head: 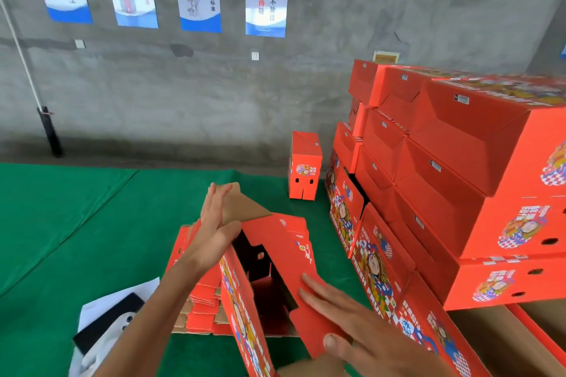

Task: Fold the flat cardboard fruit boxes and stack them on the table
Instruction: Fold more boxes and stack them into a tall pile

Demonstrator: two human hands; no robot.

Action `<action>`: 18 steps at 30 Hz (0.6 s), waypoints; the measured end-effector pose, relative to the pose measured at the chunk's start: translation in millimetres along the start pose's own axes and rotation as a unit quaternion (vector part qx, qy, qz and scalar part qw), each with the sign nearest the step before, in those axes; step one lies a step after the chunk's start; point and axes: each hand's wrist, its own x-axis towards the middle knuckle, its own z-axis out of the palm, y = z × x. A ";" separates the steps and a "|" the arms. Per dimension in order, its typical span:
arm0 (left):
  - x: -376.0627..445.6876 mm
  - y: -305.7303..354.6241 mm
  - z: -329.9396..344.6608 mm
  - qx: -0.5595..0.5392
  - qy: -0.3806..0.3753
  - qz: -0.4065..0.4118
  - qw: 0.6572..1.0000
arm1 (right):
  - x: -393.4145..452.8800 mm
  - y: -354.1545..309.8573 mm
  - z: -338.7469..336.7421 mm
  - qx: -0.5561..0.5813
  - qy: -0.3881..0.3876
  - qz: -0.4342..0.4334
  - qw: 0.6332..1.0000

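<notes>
I see the left grip [219, 217] flat, fingers straight, pressing a brown flap of the half-formed red box [269, 269]. Right grip [352, 318] spread wide, palm down on its glossy red panel. The box stands on the flat cardboard pile [199, 309] on the green felt desk [76, 223]; folded stack [459, 177] at right.

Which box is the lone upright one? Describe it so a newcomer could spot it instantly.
Start at the big stack of folded red boxes on the right of the green table. Just left of that stack, near the table's far edge by the grey wall, the small red box stands on end. Unlike its neighbours it stands alone, apart from the stack, upright and narrow, with two dark holes low on its front.
</notes>
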 end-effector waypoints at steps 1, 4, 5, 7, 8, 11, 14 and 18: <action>2.4 -1.2 -0.5 0.014 -0.010 -0.020 1.000 | 0.6 0.2 1.4 -0.047 -0.008 -0.009 0.999; 7.8 -4.3 -0.3 0.032 -0.012 -0.047 0.998 | -2.0 -1.9 18.0 -0.184 0.107 -0.089 0.973; 9.9 -5.7 0.5 0.024 -0.003 -0.041 0.999 | -3.8 -0.3 28.2 -0.194 0.176 -0.112 0.958; 13.4 -6.8 3.1 0.018 0.020 -0.012 1.000 | -4.6 2.9 46.0 -0.140 0.270 -0.109 0.946; 14.9 -6.5 5.1 0.022 0.026 0.006 0.999 | -0.9 2.2 50.8 -0.114 0.285 -0.108 0.946; 23.2 -5.2 11.6 0.025 0.031 0.039 0.998 | 13.9 -1.6 54.9 -0.095 0.228 -0.110 0.963; 33.1 -8.9 15.4 0.007 0.040 0.053 0.998 | 20.6 -2.2 63.5 -0.154 0.142 -0.126 0.970; 46.3 -13.1 18.4 -0.129 0.026 0.022 0.991 | 24.1 7.6 86.6 -0.210 0.185 -0.121 0.952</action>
